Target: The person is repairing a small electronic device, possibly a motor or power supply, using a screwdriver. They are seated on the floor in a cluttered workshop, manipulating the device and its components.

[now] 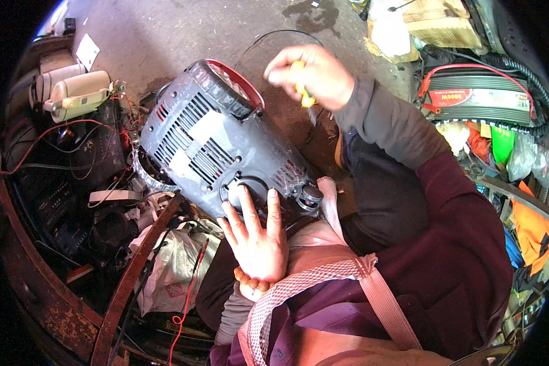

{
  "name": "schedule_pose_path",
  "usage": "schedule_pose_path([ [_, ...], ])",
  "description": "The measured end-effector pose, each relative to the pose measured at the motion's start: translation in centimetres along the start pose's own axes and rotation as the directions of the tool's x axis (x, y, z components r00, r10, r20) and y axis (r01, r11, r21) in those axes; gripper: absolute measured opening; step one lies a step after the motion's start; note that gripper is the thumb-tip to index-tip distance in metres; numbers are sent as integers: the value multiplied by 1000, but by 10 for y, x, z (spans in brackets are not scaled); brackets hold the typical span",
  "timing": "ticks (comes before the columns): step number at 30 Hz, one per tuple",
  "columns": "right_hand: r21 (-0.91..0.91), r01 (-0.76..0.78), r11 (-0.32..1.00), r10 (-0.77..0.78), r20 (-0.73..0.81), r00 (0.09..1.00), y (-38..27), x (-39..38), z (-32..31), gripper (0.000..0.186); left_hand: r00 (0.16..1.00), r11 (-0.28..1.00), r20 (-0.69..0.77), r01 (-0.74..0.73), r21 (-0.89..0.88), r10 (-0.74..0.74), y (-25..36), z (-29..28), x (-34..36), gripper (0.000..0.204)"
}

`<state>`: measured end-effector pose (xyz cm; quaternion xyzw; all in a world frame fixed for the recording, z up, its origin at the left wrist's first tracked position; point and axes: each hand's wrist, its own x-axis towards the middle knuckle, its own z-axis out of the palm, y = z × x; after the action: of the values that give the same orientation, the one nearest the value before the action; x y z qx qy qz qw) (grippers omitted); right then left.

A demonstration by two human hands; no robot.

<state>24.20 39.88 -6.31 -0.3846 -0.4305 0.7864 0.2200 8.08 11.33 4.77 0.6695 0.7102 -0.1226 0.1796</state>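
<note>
A grey vented machine (226, 140) lies on its side in front of me, with a red-rimmed upper end and a small black wheel at the lower end. My left hand (256, 244) rests on its lower part, fingers spread over a round black fitting (256, 184). To the upper right of the machine, my right hand (320, 79) is raised, closed on a small yellow-handled tool (305, 97), apparently a screwdriver, whose far end is partly indistinct.
Cream appliances (79, 96), tangled wires and a rusty metal bar (128, 293) crowd the left side. Cardboard (439, 30), a reel-like coil (482, 104) and coloured bags and cloths (527, 226) fill the right. A thin cable crosses the concrete floor (183, 30).
</note>
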Motion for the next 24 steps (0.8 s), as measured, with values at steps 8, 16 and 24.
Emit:
schedule_pose_path([
  [8, -888, -232, 398, -125, -303, 945, 119, 60, -170, 20, 1000, 998, 8, 4, -67, -3, 0, -7, 1, 77],
  [16, -989, -143, 26, -59, -144, 988, 184, 42, -175, 16, 999, 997, 28, 37, -63, -35, 6, -8, 2, 80],
  [24, -976, 36, -217, -39, 46, 998, 186, 38, -161, 16, 999, 997, -11, 32, -69, -33, 6, -5, 1, 82],
])
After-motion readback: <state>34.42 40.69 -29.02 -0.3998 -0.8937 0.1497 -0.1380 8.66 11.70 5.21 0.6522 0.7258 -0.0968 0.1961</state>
